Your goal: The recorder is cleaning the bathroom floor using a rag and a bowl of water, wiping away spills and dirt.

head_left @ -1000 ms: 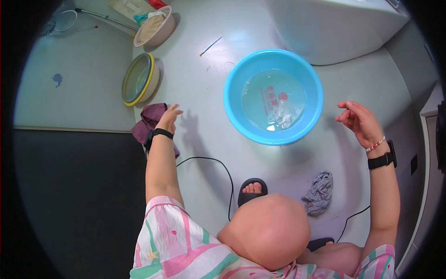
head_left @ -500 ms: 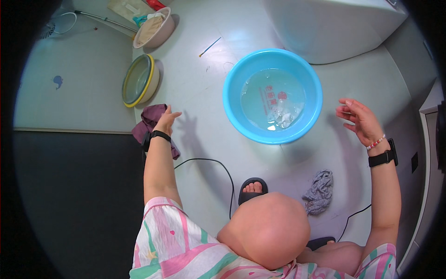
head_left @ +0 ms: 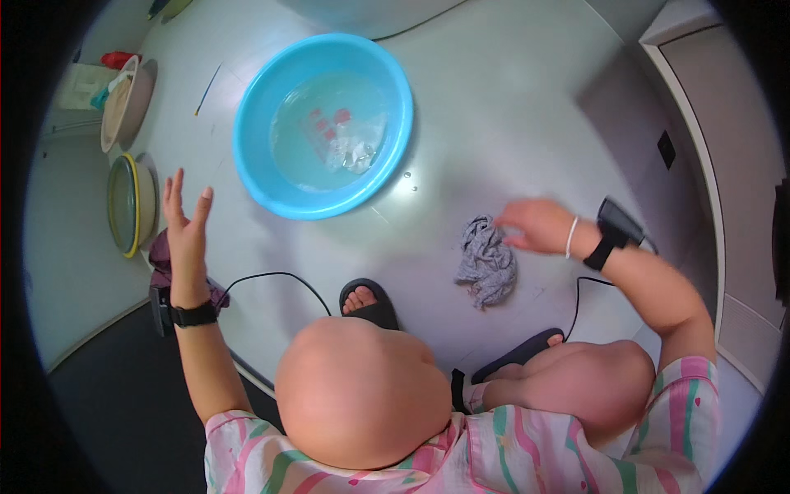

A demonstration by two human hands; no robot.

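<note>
My left hand (head_left: 188, 235) is raised with its fingers spread and nothing in it, above a crumpled purple cloth (head_left: 160, 257) partly hidden by my wrist. My right hand (head_left: 539, 226) is at the upper right edge of a crumpled grey cloth (head_left: 487, 267) lying on the floor. Its fingers are slightly blurred, with thumb and fingers apart; whether they touch the cloth I cannot tell. Beyond both hands stands a light blue basin (head_left: 255, 177) with water and a clear, crinkled plastic-looking piece (head_left: 355, 151) in it.
A yellow-rimmed basin (head_left: 136, 210) and a pale pink basin (head_left: 138, 107) holding cloth stand at the left. A thin stick (head_left: 208, 89) lies on the floor. Black cables run beside my sandalled feet. A white-framed cabinet (head_left: 691, 115) borders the right side.
My view has swung to the right, so the blue basin sits further left. My right hand has come down and inward to the grey cloth. My left hand remains spread.
</note>
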